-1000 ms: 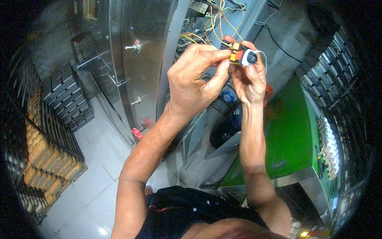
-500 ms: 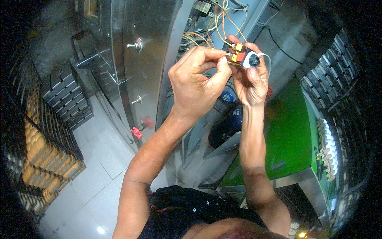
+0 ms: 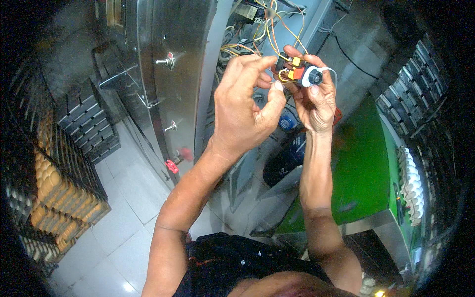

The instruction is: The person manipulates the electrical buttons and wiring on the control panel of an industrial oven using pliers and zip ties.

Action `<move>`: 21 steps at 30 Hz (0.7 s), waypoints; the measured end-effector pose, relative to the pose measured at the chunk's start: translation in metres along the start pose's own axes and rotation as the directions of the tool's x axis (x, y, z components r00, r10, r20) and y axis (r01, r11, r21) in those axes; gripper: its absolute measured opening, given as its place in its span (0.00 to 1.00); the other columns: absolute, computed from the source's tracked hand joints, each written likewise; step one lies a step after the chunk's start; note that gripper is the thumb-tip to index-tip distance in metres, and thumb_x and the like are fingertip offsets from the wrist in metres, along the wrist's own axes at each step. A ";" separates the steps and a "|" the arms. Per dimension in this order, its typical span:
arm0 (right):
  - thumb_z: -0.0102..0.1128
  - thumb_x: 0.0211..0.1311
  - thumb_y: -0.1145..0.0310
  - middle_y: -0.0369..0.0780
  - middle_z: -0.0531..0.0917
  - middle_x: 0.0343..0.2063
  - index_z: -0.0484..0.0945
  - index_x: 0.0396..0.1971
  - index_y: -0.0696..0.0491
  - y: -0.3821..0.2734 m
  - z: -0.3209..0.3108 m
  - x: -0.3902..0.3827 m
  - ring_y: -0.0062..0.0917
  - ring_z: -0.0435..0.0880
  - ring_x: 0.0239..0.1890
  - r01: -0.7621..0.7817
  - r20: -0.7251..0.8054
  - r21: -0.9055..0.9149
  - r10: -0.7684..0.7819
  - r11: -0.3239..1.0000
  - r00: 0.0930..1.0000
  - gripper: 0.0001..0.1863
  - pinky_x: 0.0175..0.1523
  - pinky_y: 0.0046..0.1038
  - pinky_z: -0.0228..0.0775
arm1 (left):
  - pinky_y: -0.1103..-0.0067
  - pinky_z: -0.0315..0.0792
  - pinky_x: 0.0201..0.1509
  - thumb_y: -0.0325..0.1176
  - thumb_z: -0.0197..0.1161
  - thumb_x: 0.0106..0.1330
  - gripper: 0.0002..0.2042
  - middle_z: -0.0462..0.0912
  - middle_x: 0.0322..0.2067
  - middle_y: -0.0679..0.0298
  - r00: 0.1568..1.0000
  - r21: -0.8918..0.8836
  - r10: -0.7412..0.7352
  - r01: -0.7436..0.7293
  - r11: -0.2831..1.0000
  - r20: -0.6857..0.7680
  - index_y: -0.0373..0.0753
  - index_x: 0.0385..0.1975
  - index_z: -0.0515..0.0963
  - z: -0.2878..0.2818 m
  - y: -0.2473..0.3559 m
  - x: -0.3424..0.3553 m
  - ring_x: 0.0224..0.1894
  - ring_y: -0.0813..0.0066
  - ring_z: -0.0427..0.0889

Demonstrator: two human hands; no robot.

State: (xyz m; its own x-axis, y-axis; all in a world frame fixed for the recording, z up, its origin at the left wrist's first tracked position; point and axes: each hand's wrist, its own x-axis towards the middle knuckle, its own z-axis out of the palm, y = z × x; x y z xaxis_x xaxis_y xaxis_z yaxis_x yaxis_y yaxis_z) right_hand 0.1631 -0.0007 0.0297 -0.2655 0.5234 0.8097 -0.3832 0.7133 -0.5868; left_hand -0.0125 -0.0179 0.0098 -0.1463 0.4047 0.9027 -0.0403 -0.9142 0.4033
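My right hand grips a panel selector switch with a black knob, a white collar and yellow and red-orange contact blocks. Its knob faces right, and thin yellow and orange wires run from its terminals up to the cabinet. Just left of the switch is my left hand, thumb and forefinger spread, with nothing visible between their tips. A short yellow wire curls at the terminal beside these fingertips. The curled fingers of my left hand are partly hidden behind its back.
Behind my hands, an open grey cabinet holds tangled wiring. A steel panel with toggle switches and a red valve handle stands at left. To the right is a green-topped table beside egg trays. Bread racks stand far left.
My left thumb and forefinger have parted and drawn slightly away from the switch terminals. The right hand keeps hold of the switch, nearly in place.
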 end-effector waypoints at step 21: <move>0.64 0.60 0.77 0.48 0.70 0.63 0.72 0.59 0.60 -0.001 0.010 0.001 0.34 0.68 0.67 0.106 0.043 -0.339 -0.097 0.935 0.994 0.25 0.70 0.37 0.60 | 0.77 0.79 0.46 0.26 0.71 0.55 0.27 0.76 0.54 0.52 0.989 -0.096 0.027 -0.013 0.995 0.148 0.39 0.58 0.75 0.000 -0.018 0.004 0.51 0.66 0.80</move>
State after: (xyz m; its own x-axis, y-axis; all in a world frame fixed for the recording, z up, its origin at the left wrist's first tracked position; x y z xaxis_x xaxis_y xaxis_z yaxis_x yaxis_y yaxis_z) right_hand 0.1543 -0.0059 0.0315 -0.2648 0.4309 0.8627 -0.0866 0.8803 -0.4664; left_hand -0.0127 0.0002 0.0065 0.0008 0.3786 0.9256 -0.1331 -0.9173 0.3753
